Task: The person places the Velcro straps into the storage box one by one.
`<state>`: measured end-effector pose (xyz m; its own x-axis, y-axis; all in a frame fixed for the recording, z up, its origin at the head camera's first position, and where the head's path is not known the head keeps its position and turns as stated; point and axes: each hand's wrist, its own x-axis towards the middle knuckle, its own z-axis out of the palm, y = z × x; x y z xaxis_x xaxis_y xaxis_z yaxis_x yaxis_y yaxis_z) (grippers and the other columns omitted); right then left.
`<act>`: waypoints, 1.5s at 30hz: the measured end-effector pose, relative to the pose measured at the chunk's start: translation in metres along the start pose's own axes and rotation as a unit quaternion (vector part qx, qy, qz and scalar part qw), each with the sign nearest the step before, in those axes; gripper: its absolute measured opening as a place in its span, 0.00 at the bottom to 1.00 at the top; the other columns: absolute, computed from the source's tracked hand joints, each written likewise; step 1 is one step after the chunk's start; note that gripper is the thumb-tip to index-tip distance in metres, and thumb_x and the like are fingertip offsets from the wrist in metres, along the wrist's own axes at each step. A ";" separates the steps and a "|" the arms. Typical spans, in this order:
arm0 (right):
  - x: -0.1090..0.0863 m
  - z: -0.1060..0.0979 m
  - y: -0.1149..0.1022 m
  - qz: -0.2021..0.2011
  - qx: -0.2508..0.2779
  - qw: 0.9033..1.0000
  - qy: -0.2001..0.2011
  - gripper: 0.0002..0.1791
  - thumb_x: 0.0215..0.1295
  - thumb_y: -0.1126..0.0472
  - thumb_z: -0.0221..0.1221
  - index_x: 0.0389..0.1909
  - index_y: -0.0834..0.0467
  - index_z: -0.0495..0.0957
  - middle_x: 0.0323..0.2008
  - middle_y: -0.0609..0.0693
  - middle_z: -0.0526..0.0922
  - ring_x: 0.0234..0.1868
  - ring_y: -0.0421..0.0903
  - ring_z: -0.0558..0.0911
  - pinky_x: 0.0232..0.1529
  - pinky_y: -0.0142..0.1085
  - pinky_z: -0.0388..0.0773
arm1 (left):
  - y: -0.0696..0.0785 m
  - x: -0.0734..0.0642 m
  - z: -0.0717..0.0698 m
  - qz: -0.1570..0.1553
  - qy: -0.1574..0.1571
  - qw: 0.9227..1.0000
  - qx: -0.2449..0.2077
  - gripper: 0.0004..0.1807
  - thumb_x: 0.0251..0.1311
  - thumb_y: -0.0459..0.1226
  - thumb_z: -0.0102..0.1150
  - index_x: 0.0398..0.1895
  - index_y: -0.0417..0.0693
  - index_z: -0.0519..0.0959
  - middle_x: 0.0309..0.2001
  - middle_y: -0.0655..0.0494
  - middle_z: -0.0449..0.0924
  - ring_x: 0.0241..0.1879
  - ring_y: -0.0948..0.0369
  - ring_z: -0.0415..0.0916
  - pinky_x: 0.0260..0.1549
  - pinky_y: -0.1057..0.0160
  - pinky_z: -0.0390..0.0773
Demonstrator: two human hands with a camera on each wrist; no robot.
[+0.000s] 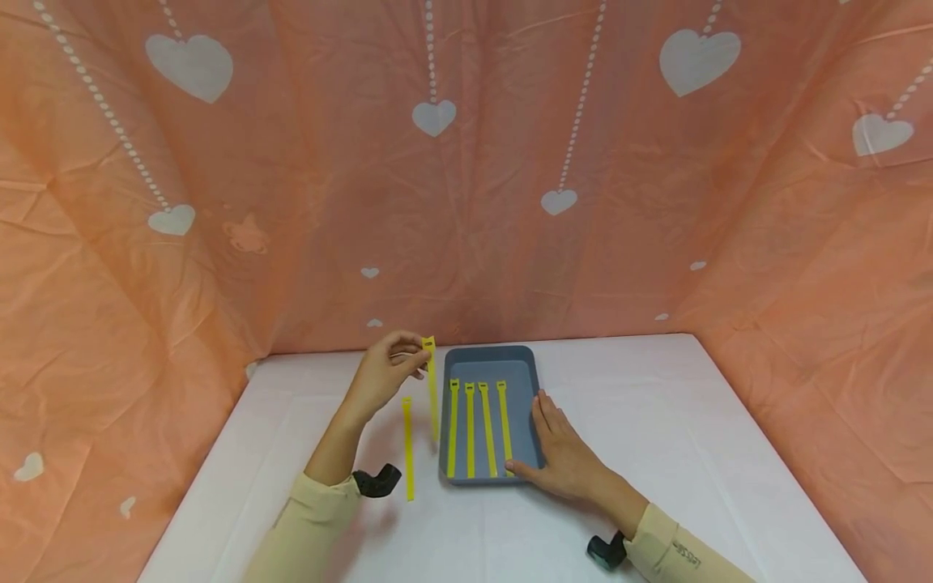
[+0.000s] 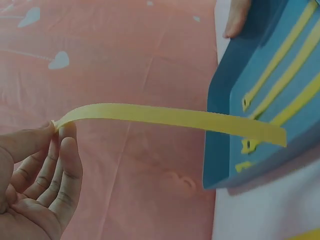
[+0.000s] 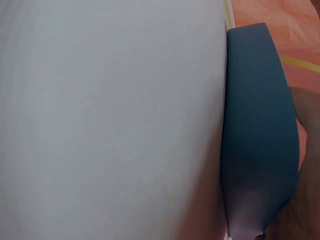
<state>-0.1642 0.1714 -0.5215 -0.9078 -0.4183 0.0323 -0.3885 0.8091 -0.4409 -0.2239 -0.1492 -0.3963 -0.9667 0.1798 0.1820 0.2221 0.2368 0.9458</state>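
Note:
Between thumb and fingertips, my left hand (image 1: 384, 374) pinches a yellow cable tie (image 1: 433, 397) by its slotted head. In the left wrist view that flat tie (image 2: 165, 116) bows out from the fingertips, its free end in front of the blue-grey tray (image 2: 218, 115). Several more yellow ties (image 1: 470, 429) lie lengthwise in the tray (image 1: 488, 354), slotted heads toward the back. My right hand (image 1: 564, 457) rests against the tray's right side with straight fingers, its thumb at the near rim. The right wrist view shows the tray's outer wall (image 3: 257, 125) beside part of the hand.
Another yellow tie (image 1: 409, 449) lies on the white table (image 1: 656, 421), left of the tray. A peach curtain (image 1: 481, 243) with white hearts surrounds the table's back and sides. Black wrist-camera mounts (image 1: 377, 481) sit at both sleeves.

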 end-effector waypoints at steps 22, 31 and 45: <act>0.001 0.000 0.000 0.002 -0.008 1.000 -0.009 0.68 0.70 0.23 0.58 0.85 0.71 0.41 0.86 0.67 0.37 0.87 0.60 0.42 0.85 0.54 0.47 | 0.003 0.014 0.052 0.011 -0.063 0.998 -0.006 0.13 0.74 0.32 0.66 0.56 0.38 0.79 0.46 0.42 0.87 0.44 0.39 0.88 0.39 0.59 0.89; 0.002 0.001 0.002 0.000 -0.011 1.000 -0.005 0.68 0.69 0.23 0.57 0.85 0.71 0.41 0.86 0.67 0.37 0.87 0.60 0.42 0.85 0.54 0.47 | 0.000 0.021 0.071 0.008 -0.092 0.996 -0.013 0.13 0.74 0.32 0.66 0.57 0.37 0.78 0.48 0.40 0.86 0.47 0.37 0.86 0.43 0.55 0.90; 0.002 0.001 0.003 -0.005 -0.002 1.000 -0.008 0.68 0.70 0.24 0.58 0.84 0.72 0.41 0.86 0.67 0.36 0.87 0.61 0.41 0.85 0.56 0.46 | -0.004 0.031 0.098 -0.005 -0.107 0.994 -0.026 0.12 0.75 0.32 0.65 0.55 0.37 0.78 0.47 0.41 0.87 0.44 0.45 0.89 0.41 0.57 0.90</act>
<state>-0.1669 0.1723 -0.5236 -0.9013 -0.4326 0.0219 -0.3978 0.8067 -0.4370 -0.2423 -0.0506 -0.4209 -0.9185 0.3776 0.1174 0.2013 0.1911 0.9607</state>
